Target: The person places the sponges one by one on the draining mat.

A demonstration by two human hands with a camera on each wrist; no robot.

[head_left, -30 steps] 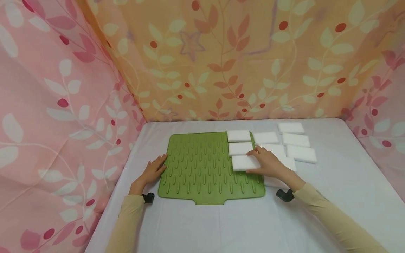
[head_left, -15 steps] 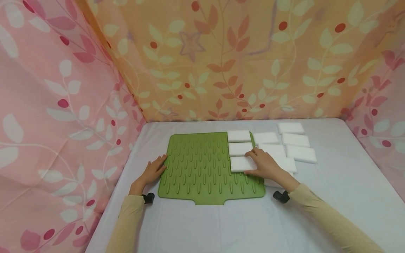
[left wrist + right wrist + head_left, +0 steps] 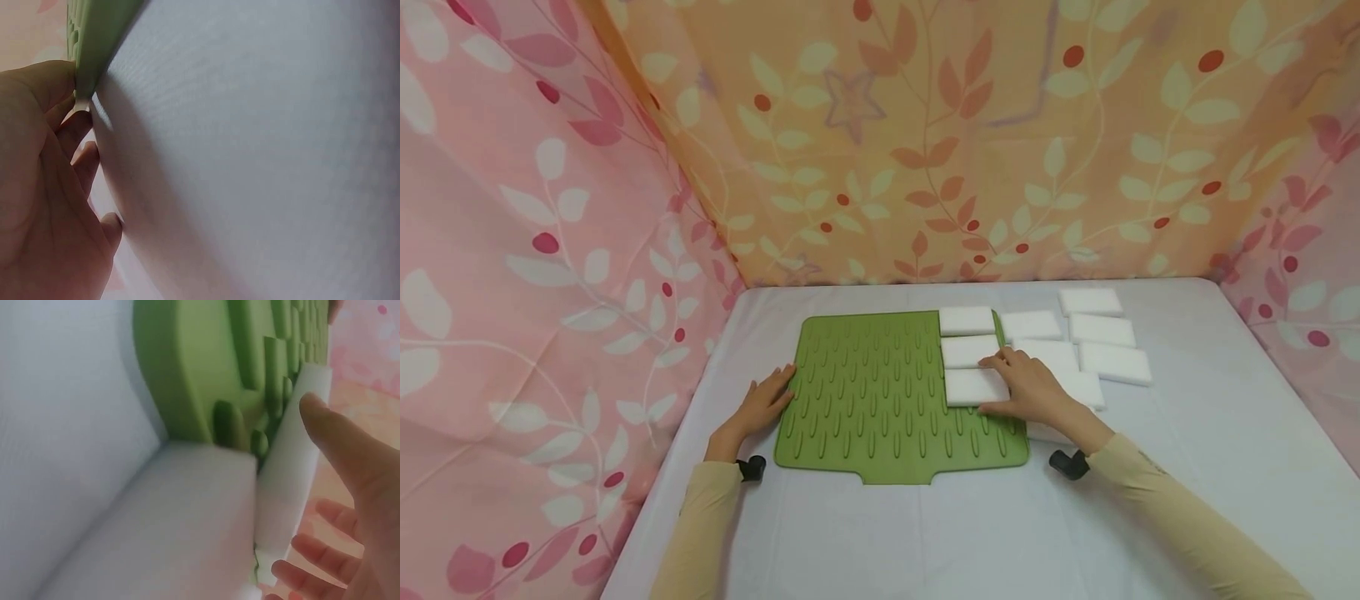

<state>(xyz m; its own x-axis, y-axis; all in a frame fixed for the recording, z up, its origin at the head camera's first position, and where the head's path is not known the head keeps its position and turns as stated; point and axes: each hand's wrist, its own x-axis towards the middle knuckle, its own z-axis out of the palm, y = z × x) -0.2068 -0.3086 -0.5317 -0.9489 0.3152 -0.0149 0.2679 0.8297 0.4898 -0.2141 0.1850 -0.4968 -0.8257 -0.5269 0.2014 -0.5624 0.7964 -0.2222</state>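
Observation:
A green ridged mat (image 3: 865, 392) lies on the table. My left hand (image 3: 763, 403) rests against its left edge, fingers extended; in the left wrist view the thumb touches the rim of the mat. Toward the mat's right side, my right hand (image 3: 1036, 392) holds a white sponge block (image 3: 973, 387) between thumb and fingers. That block lies flat on the ridges, third down in a column below two like blocks, the middle sponge block (image 3: 968, 352) and the far sponge block (image 3: 966, 320). From the right wrist, the thumb is seen on the block's near edge.
More white sponge blocks (image 3: 1115, 363) lie in two columns right of the mat, some partly hidden by the right hand. A white cloth (image 3: 880, 542) covers the table. Patterned curtains (image 3: 925, 150) stand behind and at both sides.
My right hand has moved the held sponge block slightly left, into line under the other two. The left hand stays in place.

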